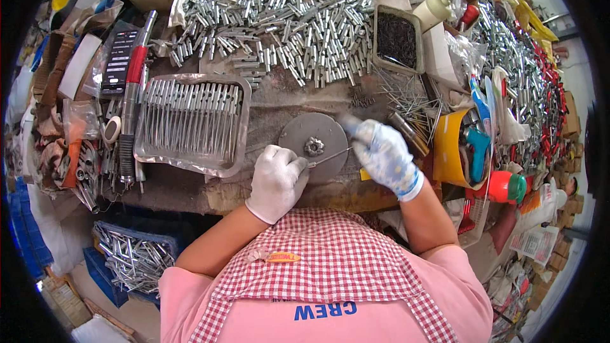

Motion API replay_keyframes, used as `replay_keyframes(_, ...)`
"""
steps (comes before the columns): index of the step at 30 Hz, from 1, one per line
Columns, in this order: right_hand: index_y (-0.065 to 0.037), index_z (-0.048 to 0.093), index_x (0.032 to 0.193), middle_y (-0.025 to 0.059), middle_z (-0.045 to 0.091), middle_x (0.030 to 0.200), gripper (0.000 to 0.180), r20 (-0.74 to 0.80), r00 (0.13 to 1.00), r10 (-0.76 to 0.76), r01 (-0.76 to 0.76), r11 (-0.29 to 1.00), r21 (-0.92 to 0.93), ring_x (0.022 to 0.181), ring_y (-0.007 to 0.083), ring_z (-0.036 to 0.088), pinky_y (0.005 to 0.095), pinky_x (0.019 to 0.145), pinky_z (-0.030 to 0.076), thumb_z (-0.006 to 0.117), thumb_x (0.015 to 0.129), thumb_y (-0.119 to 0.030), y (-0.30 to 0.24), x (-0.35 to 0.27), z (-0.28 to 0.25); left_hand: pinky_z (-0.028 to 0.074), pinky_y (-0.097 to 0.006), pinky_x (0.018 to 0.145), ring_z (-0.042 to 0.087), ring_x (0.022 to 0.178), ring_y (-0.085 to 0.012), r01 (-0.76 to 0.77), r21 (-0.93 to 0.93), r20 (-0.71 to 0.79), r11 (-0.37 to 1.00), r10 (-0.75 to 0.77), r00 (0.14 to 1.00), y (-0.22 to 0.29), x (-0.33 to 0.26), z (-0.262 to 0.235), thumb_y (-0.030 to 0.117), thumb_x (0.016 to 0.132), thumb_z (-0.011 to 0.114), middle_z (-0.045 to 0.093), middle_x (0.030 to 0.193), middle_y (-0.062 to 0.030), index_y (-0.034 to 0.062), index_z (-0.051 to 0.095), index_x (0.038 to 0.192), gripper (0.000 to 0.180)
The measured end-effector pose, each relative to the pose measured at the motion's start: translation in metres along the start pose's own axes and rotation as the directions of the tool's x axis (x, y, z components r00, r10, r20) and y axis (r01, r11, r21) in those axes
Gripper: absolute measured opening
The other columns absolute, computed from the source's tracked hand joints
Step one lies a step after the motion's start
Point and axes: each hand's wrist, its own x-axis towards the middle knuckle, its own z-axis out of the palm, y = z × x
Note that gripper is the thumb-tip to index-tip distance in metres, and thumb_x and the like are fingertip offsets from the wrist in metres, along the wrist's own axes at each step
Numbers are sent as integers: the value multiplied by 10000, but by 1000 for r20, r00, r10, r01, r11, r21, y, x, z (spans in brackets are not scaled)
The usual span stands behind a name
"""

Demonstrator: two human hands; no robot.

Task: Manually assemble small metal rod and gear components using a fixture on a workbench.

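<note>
My left hand [276,181], in a white glove, rests at the near edge of a round grey metal disc [312,128] and pinches one end of a thin metal pin [330,157]. A small metal fitting [314,146] sits at the disc's middle. My right hand [384,155], in a speckled white glove, is closed on the pin's other end, with a short metal tube [349,124] sticking up from its fingers over the disc's right side.
A foil tray [190,162] of lined-up metal tubes lies left of the disc. A big heap of loose metal tubes [286,13] covers the far bench. A box of dark nails [397,38], loose nails [400,98], a yellow container [448,146] and a blue tool [476,143] stand right.
</note>
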Motion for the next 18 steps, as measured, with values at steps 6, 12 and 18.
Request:
replay_keyframes(6, -125, 734, 993, 71, 706, 881, 234, -58, 997, -50, 59, 982, 179, 754, 258, 685, 351, 651, 553, 726, 762, -92, -9, -28, 53, 477, -403, 721, 561, 807, -295, 13, -16, 3, 1000, -12, 1000, -1, -1, 4, 35, 655, 728, 598, 811, -82, 42, 701, 838, 185)
replay_keyframes(12, -115, 729, 867, 30, 644, 982, 240, -45, 973, -228, 224, 971, -89, 874, 276, 596, 398, 726, 501, 779, 633, -134, -10, -15, 66, 479, -405, 723, 558, 817, -301, 30, -22, 16, 999, -29, 999, 0, -1, 1, 37, 636, 729, 589, 805, -90, 28, 706, 839, 205)
replay_keyframes(18, -113, 715, 796, 49, 627, 976, 174, 28, 970, -242, 242, 945, -219, 926, 304, 561, 437, 760, 463, 747, 630, -154, -22, -6, 56, 479, -402, 712, 552, 809, -302, 8, -45, 8, 999, -8, 1000, -1, 1, 3, 37, 624, 744, 584, 814, -93, 29, 705, 839, 218)
